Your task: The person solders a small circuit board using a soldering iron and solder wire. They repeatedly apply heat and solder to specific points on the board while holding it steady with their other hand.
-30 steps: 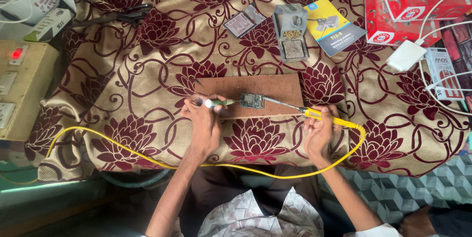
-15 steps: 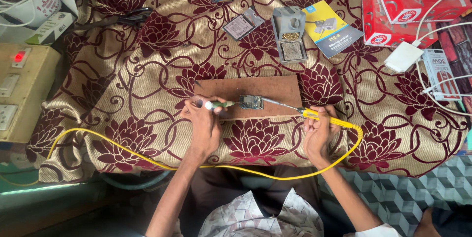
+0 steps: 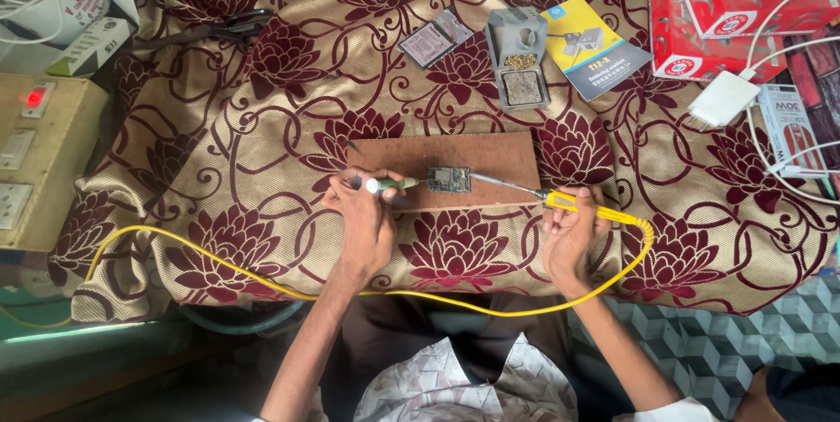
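**Both hands keep their place at the small board**

Head view: Almost nothing has changed against the two earlier pictures. The left hand [image 3: 366, 223] is in the same spot as one second ago, with its fingers closed around a thin tool with a green shaft and a white end [image 3: 391, 184]. The tip of this tool reaches to the left edge of the small circuit board [image 3: 449, 180]; I cannot tell if it really touches. The right hand [image 3: 570, 234] is also where it was, its fingers wrapped around the yellow handle of the soldering iron [image 3: 573, 203]. The long metal tip of the iron runs to the right edge of the same board.

The circuit board lies in the middle of a brown wooden plate [image 3: 442, 168], which lies on the cloth with dark red flowers [image 3: 227, 168]. The yellow cable [image 3: 219, 251] goes from the iron in a wide curve under both arms to the left side.

Because hands, tools and board all stay as before, I judge that the work on the board is going on at one fixed point and is not finished.

Behind the plate stand a grey iron stand [image 3: 518, 55] and a blue and yellow booklet [image 3: 595, 50], well apart from the hands.
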Demonstrator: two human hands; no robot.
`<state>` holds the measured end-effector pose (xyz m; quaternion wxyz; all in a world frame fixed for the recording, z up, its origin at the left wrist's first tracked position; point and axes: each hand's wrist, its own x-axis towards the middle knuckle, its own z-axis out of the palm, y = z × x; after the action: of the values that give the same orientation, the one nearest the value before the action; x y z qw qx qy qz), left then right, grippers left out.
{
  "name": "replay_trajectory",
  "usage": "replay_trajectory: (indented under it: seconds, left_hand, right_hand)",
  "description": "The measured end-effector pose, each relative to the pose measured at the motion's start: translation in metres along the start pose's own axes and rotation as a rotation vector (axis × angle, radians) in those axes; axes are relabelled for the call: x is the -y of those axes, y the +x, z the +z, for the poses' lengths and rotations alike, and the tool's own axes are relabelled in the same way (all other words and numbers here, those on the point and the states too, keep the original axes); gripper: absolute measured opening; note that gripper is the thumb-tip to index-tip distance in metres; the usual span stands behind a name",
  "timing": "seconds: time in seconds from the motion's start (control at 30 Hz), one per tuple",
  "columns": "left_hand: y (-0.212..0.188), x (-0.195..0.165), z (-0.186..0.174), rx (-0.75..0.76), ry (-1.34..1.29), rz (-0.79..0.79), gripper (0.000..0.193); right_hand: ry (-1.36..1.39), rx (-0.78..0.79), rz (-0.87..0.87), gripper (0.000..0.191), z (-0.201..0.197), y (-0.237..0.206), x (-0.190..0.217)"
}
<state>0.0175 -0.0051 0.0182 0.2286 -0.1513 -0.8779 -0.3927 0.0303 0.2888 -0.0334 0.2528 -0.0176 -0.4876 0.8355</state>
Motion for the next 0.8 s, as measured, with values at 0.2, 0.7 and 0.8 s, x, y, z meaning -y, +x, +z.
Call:
replay_trajectory:
  seconds: [0.2,0.7,0.8]
  left_hand:
    - [0.0004,-0.0028,-0.0017,0.010,-0.014,-0.030,0.028]
    - [-0.0017,0.0033,0.0019,0.009,-0.001,-0.018,0.029]
    - [-0.0021,0.0040,0.0027,-0.002,-0.028,-0.015,0.035]
  right_hand:
    - [-0.034,-0.042,0.088,0.025,-0.0015,0.0003,-0.0019]
    - [-0.064,-0.033,0.046,0.026,-0.0034,-0.0007,-0.0030]
    - [-0.049,-0.019,0.030,0.027,-0.0037,-0.0007,-0.0035]
